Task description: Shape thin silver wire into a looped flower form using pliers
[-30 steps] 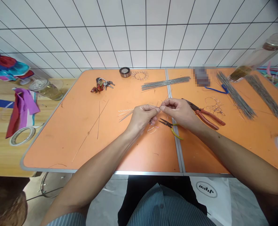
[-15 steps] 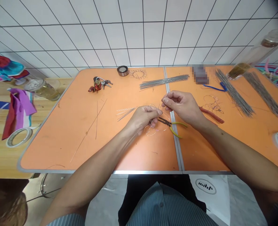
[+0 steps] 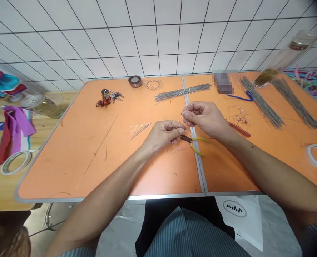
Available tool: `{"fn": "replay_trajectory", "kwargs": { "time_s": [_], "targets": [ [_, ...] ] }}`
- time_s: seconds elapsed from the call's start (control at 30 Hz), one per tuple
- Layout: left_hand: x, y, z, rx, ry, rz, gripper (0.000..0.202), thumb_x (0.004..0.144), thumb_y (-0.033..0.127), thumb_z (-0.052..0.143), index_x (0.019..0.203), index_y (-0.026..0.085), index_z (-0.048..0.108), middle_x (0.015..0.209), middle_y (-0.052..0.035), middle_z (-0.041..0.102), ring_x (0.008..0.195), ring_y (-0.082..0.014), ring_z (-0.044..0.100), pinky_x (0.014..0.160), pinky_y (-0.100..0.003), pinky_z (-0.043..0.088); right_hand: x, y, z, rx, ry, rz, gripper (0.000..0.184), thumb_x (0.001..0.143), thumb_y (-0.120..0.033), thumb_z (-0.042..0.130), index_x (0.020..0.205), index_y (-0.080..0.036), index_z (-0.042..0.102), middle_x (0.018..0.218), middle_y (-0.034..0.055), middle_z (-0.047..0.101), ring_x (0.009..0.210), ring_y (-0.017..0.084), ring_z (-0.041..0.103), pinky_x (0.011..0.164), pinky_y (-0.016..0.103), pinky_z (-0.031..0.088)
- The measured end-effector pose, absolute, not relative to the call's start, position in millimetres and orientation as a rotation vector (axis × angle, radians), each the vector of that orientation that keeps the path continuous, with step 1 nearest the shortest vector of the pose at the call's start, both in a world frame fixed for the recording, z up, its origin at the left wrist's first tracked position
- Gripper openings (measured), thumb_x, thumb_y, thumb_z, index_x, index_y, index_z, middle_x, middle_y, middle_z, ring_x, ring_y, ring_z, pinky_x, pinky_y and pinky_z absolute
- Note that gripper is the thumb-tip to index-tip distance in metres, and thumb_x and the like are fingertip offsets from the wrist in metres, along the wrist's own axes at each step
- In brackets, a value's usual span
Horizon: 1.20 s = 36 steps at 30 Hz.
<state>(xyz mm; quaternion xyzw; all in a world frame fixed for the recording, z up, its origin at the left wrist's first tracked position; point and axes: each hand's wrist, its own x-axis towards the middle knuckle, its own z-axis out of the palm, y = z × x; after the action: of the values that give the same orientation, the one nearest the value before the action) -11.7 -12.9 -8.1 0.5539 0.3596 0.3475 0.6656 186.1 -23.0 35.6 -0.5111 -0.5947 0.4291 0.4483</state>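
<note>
My left hand [image 3: 167,132] pinches thin wire, with fine loops [image 3: 172,150] of it showing below the fingers. Just to the right and slightly higher, my right hand [image 3: 201,116] has its thumb and forefinger pressed together on the thin wire too; the strand between the hands is hard to see. Pliers with yellow handles [image 3: 199,140] lie on the table right beside my left fingertips, their jaws partly covered by that hand. Several short straight wires [image 3: 140,129] rest left of my left hand. Behind my right wrist are red-handled pliers [image 3: 240,129] and a small tangle of wire [image 3: 238,116].
Wire bundles [image 3: 183,92] [image 3: 262,103] lie across the back and right of the orange table [image 3: 53,160]. A tape roll [image 3: 135,81], keys [image 3: 110,97] and a wire ring [image 3: 152,84] sit near the tiled wall. A glass bottle [image 3: 280,64] stands at back right.
The view has shifted slightly, so the table's contents appear a little further left. Both hands keep their pinch close together, and the wire loops under the left hand show less.
</note>
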Motion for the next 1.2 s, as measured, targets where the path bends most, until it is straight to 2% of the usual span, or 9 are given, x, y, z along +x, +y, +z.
{"fn": "replay_trajectory", "kwargs": {
  "time_s": [0.2,0.37,0.57,0.73,0.9,1.2],
  "targets": [
    [-12.5,-11.7,-8.5,1.139,0.776,0.730,0.040,0.087,0.054,0.089,0.089,0.015,0.084,0.083,-0.0094,0.080,0.063,-0.0130,0.070,0.065,-0.026,0.056,187.1,-22.5,37.1,-1.255,-1.481,1.039,0.029,0.086,-0.045,0.089,0.082,-0.021,0.073,0.073,0.0012,0.069,0.067,0.014,0.064,0.065,0.029,0.056],
    [-12.3,-10.7,-5.8,1.047,0.776,0.682,0.051,0.090,0.064,0.084,0.094,0.013,0.084,0.088,-0.0144,0.084,0.067,-0.0163,0.075,0.069,-0.028,0.060,187.3,-22.2,37.8,-1.235,-1.496,1.071,0.024,0.088,-0.039,0.087,0.080,-0.021,0.073,0.074,0.0014,0.069,0.066,0.014,0.063,0.064,0.029,0.056],
    [-12.2,-11.6,-4.4,1.034,0.744,0.677,0.043,0.086,0.054,0.091,0.094,0.012,0.083,0.087,-0.0144,0.085,0.065,-0.0153,0.074,0.070,-0.028,0.059,185.2,-22.1,39.8,-1.277,-1.459,1.112,0.021,0.088,-0.030,0.087,0.078,-0.020,0.072,0.071,0.0009,0.069,0.063,0.013,0.061,0.064,0.030,0.054],
    [-11.6,-11.9,-2.0,0.983,0.770,0.659,0.040,0.089,0.051,0.089,0.096,0.012,0.083,0.087,-0.0145,0.085,0.064,-0.0151,0.073,0.069,-0.028,0.059,187.6,-20.9,39.6,-1.290,-1.475,1.095,0.017,0.092,-0.024,0.082,0.079,-0.020,0.071,0.074,0.0018,0.071,0.062,0.013,0.062,0.064,0.031,0.053],
    [-11.9,-11.9,-0.8,0.960,0.800,0.663,0.036,0.091,0.047,0.087,0.096,0.011,0.083,0.086,-0.0142,0.085,0.063,-0.0149,0.073,0.067,-0.027,0.059,190.9,-20.1,37.8,-1.269,-1.542,0.997,0.014,0.093,-0.026,0.076,0.081,-0.021,0.071,0.076,0.0015,0.071,0.067,0.014,0.063,0.064,0.030,0.053],
    [-12.5,-11.6,-1.3,0.963,0.787,0.671,0.036,0.092,0.047,0.087,0.096,0.011,0.083,0.084,-0.0127,0.083,0.062,-0.0142,0.072,0.062,-0.025,0.060,187.0,-26.3,42.9,-1.240,-1.550,0.907,0.019,0.092,-0.034,0.080,0.082,-0.022,0.069,0.079,0.0017,0.070,0.071,0.016,0.064,0.067,0.033,0.053]
  ]
}}
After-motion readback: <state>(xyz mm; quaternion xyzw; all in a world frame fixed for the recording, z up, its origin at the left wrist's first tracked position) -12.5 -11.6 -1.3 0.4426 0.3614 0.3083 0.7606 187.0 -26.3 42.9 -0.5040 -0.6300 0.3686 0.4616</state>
